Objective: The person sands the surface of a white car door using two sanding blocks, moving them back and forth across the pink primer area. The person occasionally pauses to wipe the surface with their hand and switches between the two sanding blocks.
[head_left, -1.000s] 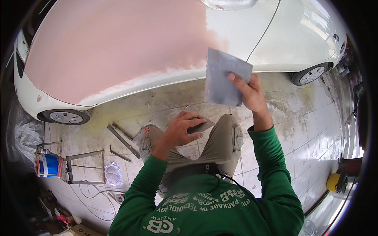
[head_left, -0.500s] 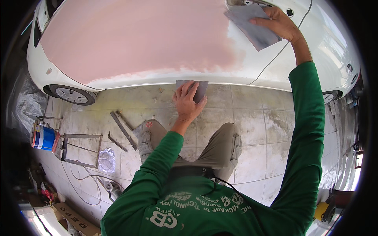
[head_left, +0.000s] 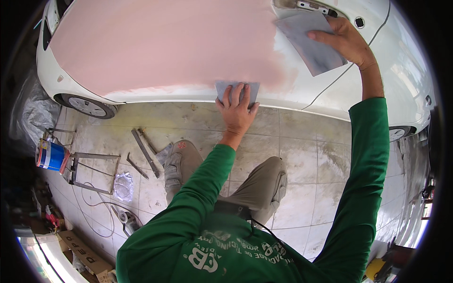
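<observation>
My left hand (head_left: 237, 115) holds a small grey sheet of sandpaper (head_left: 255, 90), fingers spread across it, at the lower edge of a white car door (head_left: 330, 89). A broad patch of pinkish filler (head_left: 165, 47) covers most of the panel to the left and above. At the upper right, my right hand (head_left: 351, 43) grips a larger grey sheet of sandpaper (head_left: 304, 42) between thumb and fingers. That sheet lies close to the door handle recess (head_left: 314, 6). Whether it touches the paint, I cannot tell.
On the tiled floor lie a metal frame (head_left: 96, 155), dark bars (head_left: 145, 153), crumpled foil (head_left: 123, 187) and a power tool (head_left: 126, 219) with a cord. A blue can (head_left: 51, 155) stands at the left. A cardboard box (head_left: 85, 254) sits lower left.
My left hand has moved up and to the right with its sheet, which now overlaps the lower door. The right hand and its sheet have shifted slightly down and right in view.
</observation>
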Demonstrator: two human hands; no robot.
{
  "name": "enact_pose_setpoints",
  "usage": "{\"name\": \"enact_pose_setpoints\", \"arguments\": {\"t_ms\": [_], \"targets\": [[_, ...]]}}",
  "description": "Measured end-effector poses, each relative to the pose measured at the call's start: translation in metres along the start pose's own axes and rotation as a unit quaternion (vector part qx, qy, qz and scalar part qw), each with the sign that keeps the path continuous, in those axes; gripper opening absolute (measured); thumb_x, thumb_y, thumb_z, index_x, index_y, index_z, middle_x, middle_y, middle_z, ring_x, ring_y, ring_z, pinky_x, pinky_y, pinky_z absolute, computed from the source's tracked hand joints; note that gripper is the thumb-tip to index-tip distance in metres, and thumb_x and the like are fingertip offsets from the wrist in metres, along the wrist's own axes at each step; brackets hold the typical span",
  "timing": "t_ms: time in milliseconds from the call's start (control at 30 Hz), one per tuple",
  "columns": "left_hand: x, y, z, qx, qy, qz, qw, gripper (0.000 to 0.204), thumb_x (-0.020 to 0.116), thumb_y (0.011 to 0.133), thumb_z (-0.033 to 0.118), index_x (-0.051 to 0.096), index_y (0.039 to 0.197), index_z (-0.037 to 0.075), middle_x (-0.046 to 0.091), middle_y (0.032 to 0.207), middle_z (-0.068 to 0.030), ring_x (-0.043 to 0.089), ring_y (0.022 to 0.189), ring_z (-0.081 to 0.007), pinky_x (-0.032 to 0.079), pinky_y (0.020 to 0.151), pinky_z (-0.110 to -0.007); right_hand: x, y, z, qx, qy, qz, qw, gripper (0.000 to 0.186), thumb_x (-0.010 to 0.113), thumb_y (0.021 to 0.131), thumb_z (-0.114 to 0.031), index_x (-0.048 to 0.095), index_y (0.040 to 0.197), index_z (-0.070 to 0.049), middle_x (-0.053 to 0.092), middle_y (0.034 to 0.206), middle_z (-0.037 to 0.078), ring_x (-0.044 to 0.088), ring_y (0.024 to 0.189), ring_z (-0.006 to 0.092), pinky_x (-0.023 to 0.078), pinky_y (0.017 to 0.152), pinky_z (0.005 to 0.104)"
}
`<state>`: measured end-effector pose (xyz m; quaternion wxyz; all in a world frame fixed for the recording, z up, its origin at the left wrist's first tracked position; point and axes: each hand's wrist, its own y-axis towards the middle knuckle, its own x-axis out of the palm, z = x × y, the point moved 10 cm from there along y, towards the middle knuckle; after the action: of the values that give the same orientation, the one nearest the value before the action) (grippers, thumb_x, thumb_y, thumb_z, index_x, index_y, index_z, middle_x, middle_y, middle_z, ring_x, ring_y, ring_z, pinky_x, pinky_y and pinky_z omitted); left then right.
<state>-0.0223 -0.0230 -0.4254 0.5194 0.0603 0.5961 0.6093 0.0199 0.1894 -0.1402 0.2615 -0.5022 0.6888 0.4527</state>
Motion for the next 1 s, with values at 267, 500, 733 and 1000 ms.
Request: {"name": "enact_pose_setpoints", "arguments": {"t_ms": [267, 500, 733, 1000], "targets": [[0.052, -0.062, -0.008, -0.02, 0.027, -0.141, 0.989, 0.065, 0.087, 0.068, 0.038, 0.066, 0.127, 0.02, 0.046, 0.143, 0.0018, 0.042, 0.13, -0.0331, 0.037, 0.092, -0.061, -0.005, -0.003, 0.013, 0.019, 0.005, -0.031, 0.999, 0.038, 0.078, 0.086, -0.037, 0.077, 0.1, -0.001, 0.073, 0.079, 0.006, 0.066, 0.069, 0.0131, 0.053, 0.07, 0.0277], [-0.021, -0.004, 0.007, 0.015, -0.034, 0.002, 0.999, 0.065, 0.085, 0.07, 0.037, 0.066, 0.129, 0.018, 0.048, 0.144, 0.0009, 0.045, 0.128, -0.0322, 0.036, 0.096, -0.063, -0.009, -0.004, 0.014, 0.002, -0.029, -0.002, 1.0, 0.038, 0.078, 0.086, -0.039, 0.078, 0.099, -0.003, 0.073, 0.08, 0.007, 0.069, 0.068, 0.0155, 0.055, 0.071, 0.0291], [0.005, -0.004, 0.015, 0.019, 0.023, -0.021, 0.999, 0.063, 0.084, 0.071, 0.036, 0.065, 0.129, 0.02, 0.05, 0.139, 0.0015, 0.045, 0.127, -0.0315, 0.038, 0.093, -0.063, -0.013, -0.009, -0.027, -0.006, 0.114, 0.011, 0.993, 0.053, 0.08, 0.08, -0.009, 0.064, 0.13, 0.0, 0.073, 0.113, 0.01, 0.069, 0.099, 0.0188, 0.056, 0.088, 0.0317], [0.06, -0.068, -0.001, 0.013, 0.061, -0.146, 0.987, 0.061, 0.082, 0.075, 0.039, 0.063, 0.131, 0.021, 0.048, 0.14, 0.0014, 0.041, 0.132, -0.0319, 0.037, 0.097, -0.069, -0.004, -0.007, 0.003, 0.0, 0.066, 0.007, 0.998, 0.041, 0.08, 0.081, -0.025, 0.072, 0.115, -0.004, 0.074, 0.099, 0.011, 0.071, 0.085, 0.0189, 0.056, 0.081, 0.0313]]}}
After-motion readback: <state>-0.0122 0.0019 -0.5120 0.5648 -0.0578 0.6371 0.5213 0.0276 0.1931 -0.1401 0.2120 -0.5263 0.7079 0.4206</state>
